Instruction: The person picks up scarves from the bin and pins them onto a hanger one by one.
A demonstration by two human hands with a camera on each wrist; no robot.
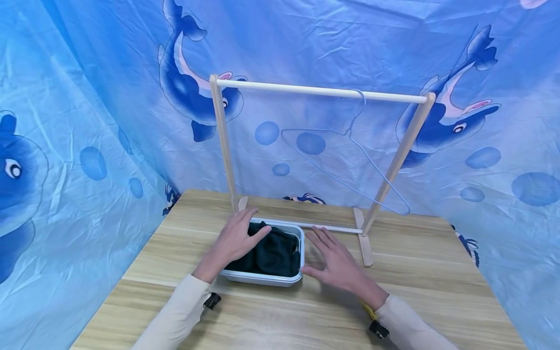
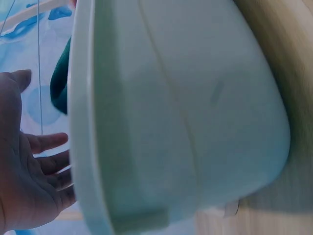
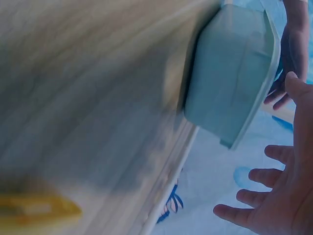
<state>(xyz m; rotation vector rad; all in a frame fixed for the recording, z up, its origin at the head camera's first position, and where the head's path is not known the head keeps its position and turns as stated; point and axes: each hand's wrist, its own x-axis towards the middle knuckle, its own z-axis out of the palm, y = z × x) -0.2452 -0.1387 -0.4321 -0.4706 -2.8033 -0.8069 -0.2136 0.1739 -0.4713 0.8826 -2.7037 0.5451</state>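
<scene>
A pale plastic bin [image 1: 262,279] stands on the table with dark green cloth [image 1: 277,255] bunched inside. My left hand [image 1: 238,238] hovers over the bin's left side, fingers extended and thumb spread; in the left wrist view that hand [image 2: 29,171] is beyond the bin's rim, holding nothing. To the right of the bin is my right hand [image 1: 334,262], its fingers spread and its thumb near the rim. Nothing lies in the right hand [image 3: 283,191] in the right wrist view either. A bit of the cloth [image 2: 59,83] shows above the rim in the left wrist view.
Behind the bin stands a rack with wooden side posts and a white top bar [image 1: 297,89]. A thin light-blue hanger [image 1: 350,132] hangs from that bar, right of its middle. Blue dolphin-print fabric [image 1: 280,43] surrounds the wooden table [image 1: 271,321]. A blurred yellow thing [image 3: 39,208] shows in the right wrist view.
</scene>
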